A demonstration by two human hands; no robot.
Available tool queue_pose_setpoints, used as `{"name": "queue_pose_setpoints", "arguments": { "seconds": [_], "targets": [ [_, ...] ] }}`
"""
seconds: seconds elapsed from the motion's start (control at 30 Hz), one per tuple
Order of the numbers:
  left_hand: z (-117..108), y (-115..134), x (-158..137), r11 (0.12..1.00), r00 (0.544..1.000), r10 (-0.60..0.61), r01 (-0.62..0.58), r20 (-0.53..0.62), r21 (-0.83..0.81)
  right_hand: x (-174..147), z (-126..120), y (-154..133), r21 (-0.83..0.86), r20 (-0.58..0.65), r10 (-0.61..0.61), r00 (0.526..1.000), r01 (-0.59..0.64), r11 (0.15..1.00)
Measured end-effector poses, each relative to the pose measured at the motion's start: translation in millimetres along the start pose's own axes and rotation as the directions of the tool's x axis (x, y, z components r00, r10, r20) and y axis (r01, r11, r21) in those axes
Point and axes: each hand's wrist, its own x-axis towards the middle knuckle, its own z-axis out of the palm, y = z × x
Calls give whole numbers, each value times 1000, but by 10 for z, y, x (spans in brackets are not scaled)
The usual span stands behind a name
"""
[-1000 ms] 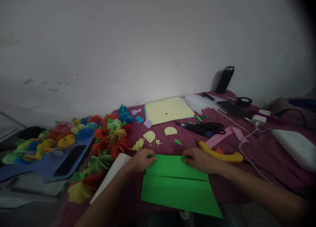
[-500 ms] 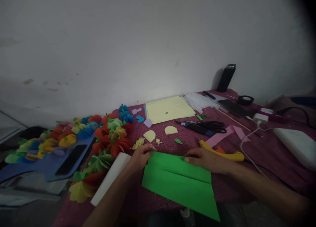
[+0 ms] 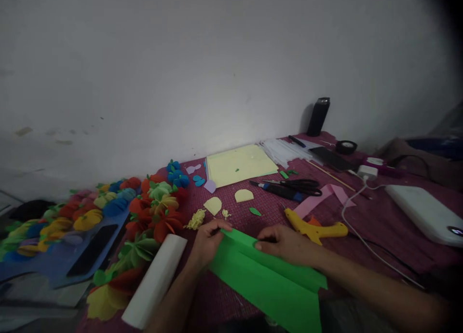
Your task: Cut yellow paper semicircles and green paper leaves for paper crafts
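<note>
A sheet of green paper [image 3: 267, 284], with a fold along its far edge, is held between my two hands over the near part of the table. My left hand [image 3: 209, 243] pinches its far left corner between thumb and fingers. Along the folded far edge, my right hand [image 3: 284, 243] grips the paper with thumb and bent fingers. Just beyond lie cream paper pieces [image 3: 244, 195], a small green paper leaf [image 3: 255, 211] and a heap of yellow paper shreds [image 3: 196, 219]. A yellow glue gun [image 3: 314, 227] rests beside my right hand.
Paper flowers [image 3: 168, 222] and a white roll [image 3: 155, 282] lie left. Behind are cream sheets [image 3: 240, 164], scissors [image 3: 304, 184], a utility knife [image 3: 278, 190] and white strips [image 3: 284, 152]. Right are pink ribbon [image 3: 318, 198], a cable [image 3: 347, 212], a white box-shaped device [image 3: 427, 212] and a black bottle [image 3: 318, 117].
The green paper has turned and tilted, its right end now lower and nearer. My right hand has shifted left along the folded edge, closer to my left hand. The view has swung slightly right.
</note>
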Motion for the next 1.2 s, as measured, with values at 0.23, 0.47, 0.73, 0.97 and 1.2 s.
{"name": "queue_pose_setpoints", "arguments": {
  "seconds": [0.23, 0.47, 0.73, 0.97, 1.2],
  "targets": [
    [13, 83, 10, 989, 990, -115, 122, 86, -78, 73, 86, 81, -13, -100, -38, 994, 37, 999],
    [5, 11, 76, 978, 976, -209, 207, 60, 26, 69, 67, 85, -14, -62, -38, 997, 37, 999],
    [-175, -51, 52, 977, 975, -210, 206, 70, 63, 63, -16, 128, -28, 53, 16, 998, -15, 999],
    [-268, -63, 96, 971, 980, -195, 189, 29, 150, -5, -90, 150, -25, 136, 65, 989, -62, 998],
    [-273, -53, 69, 965, 964, -262, 261, 48, 26, -21, -92, 193, -22, 141, 83, 986, -81, 996]
  ]
}}
